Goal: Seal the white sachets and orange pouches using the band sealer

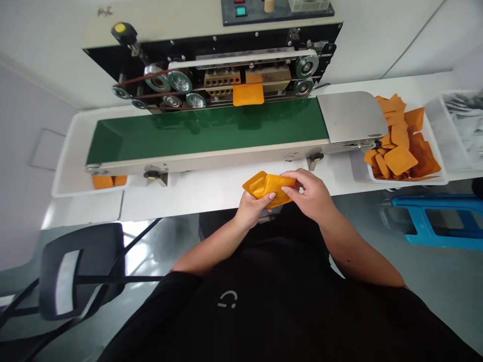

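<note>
An orange pouch (278, 182) is gripped between both hands in front of the machine's near edge. My left hand (251, 207) is closed on its lower left part, with the thumb lying across the front. My right hand (311, 193) pinches the right side and upper corner with thumb and fingers. Whether there is more than one pouch in the hands, I cannot tell. Beyond them, a second orange pouch (248, 95) hangs from the band sealer (222, 83), its upper edge between the bands, over the green conveyor belt (204, 129).
On the right a white bin (442, 173) holds many orange pouches; a bin of silvery packets (466, 120) stands beyond it. At left, another white bin (62, 171) with orange pouches sits under the belt's end. A black chair (83, 271) and blue stool (433, 221) flank me.
</note>
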Demonstrator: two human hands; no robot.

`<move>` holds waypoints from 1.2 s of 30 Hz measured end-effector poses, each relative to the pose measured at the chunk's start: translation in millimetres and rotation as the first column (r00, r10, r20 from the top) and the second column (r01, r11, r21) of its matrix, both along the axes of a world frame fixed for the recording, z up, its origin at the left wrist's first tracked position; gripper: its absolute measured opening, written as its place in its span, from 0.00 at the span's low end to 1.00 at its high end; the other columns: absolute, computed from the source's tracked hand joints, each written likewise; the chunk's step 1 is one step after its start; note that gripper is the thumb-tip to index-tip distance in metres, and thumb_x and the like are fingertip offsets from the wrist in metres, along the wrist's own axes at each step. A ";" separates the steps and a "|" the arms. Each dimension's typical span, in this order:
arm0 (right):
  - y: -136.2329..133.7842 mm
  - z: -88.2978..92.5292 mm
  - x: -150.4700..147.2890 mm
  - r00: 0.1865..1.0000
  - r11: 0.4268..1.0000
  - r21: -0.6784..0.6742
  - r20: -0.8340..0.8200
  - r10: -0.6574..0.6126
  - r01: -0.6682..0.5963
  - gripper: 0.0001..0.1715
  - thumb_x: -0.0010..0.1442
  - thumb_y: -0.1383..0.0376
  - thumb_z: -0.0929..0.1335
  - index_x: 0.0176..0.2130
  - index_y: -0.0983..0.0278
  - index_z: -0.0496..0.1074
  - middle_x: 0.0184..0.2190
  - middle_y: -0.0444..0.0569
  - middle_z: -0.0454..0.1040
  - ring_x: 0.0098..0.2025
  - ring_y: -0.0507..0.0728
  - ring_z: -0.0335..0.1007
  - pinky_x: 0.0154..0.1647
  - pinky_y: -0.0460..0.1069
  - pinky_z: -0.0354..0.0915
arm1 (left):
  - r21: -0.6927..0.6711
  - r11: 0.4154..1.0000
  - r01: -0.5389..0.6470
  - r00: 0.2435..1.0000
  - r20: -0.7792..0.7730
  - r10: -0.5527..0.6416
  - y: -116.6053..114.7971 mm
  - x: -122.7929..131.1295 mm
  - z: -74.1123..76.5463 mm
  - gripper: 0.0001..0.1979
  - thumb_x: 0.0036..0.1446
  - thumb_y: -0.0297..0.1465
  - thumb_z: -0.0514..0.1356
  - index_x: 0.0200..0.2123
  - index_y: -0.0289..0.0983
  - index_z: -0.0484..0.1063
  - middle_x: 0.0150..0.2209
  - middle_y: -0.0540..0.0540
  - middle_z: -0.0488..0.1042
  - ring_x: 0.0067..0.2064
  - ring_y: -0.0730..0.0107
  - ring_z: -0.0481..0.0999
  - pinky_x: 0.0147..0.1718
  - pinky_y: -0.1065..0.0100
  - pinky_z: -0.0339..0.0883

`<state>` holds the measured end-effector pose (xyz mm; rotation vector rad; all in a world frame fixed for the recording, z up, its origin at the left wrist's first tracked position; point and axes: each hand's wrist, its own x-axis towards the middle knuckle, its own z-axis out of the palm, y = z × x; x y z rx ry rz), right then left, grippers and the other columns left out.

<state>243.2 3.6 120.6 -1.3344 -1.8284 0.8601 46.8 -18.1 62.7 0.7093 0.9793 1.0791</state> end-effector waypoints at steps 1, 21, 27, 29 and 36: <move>0.0 -2.9 0.4 0.997 0.998 -0.054 -0.079 -0.019 0.015 0.13 0.66 0.64 0.72 0.51 0.58 0.78 0.45 0.49 0.79 0.41 0.58 0.75 0.43 0.54 0.74 | 0.001 1.000 -0.009 1.000 0.007 0.009 0.4 -0.8 -0.2 0.30 0.50 0.45 0.79 0.51 0.35 0.79 0.43 0.44 0.84 0.36 0.67 0.82 0.21 0.75 0.72; 26.0 9.9 26.0 0.686 0.930 -0.325 -0.638 -0.350 0.172 0.21 0.59 0.61 0.76 0.50 0.54 0.72 0.53 0.46 0.77 0.40 0.56 0.81 0.32 0.50 0.77 | 0.222 0.907 0.357 0.934 -0.124 -0.336 80.2 -35.6 -28.7 0.24 0.54 0.45 0.77 0.42 0.32 0.79 0.36 0.43 0.81 0.31 0.70 0.79 0.22 0.73 0.73; 50.9 29.3 42.9 0.607 0.902 -0.207 -0.680 -0.410 0.378 0.15 0.59 0.58 0.77 0.40 0.59 0.71 0.37 0.46 0.76 0.32 0.54 0.75 0.25 0.48 0.70 | 0.272 0.830 0.486 0.872 -0.090 -0.481 90.7 -40.2 -38.1 0.25 0.54 0.47 0.76 0.41 0.31 0.79 0.33 0.43 0.81 0.28 0.70 0.78 0.22 0.72 0.73; 64.3 37.1 51.2 0.610 0.896 -0.157 -0.683 -0.402 0.415 0.21 0.57 0.60 0.78 0.48 0.56 0.72 0.34 0.43 0.76 0.31 0.54 0.73 0.24 0.47 0.66 | 0.292 0.821 0.490 0.867 -0.071 -0.492 92.1 -38.7 -38.4 0.26 0.55 0.48 0.76 0.41 0.31 0.79 0.32 0.43 0.81 0.27 0.70 0.77 0.21 0.72 0.71; 125.2 54.3 77.7 0.660 0.888 -0.168 -0.612 -0.435 0.429 0.38 0.54 0.67 0.77 0.61 0.50 0.69 0.47 0.47 0.79 0.33 0.55 0.75 0.25 0.49 0.70 | 0.267 0.827 0.495 0.863 -0.044 -0.502 95.9 -38.4 -44.7 0.26 0.56 0.47 0.76 0.43 0.31 0.78 0.32 0.44 0.80 0.27 0.71 0.78 0.21 0.74 0.72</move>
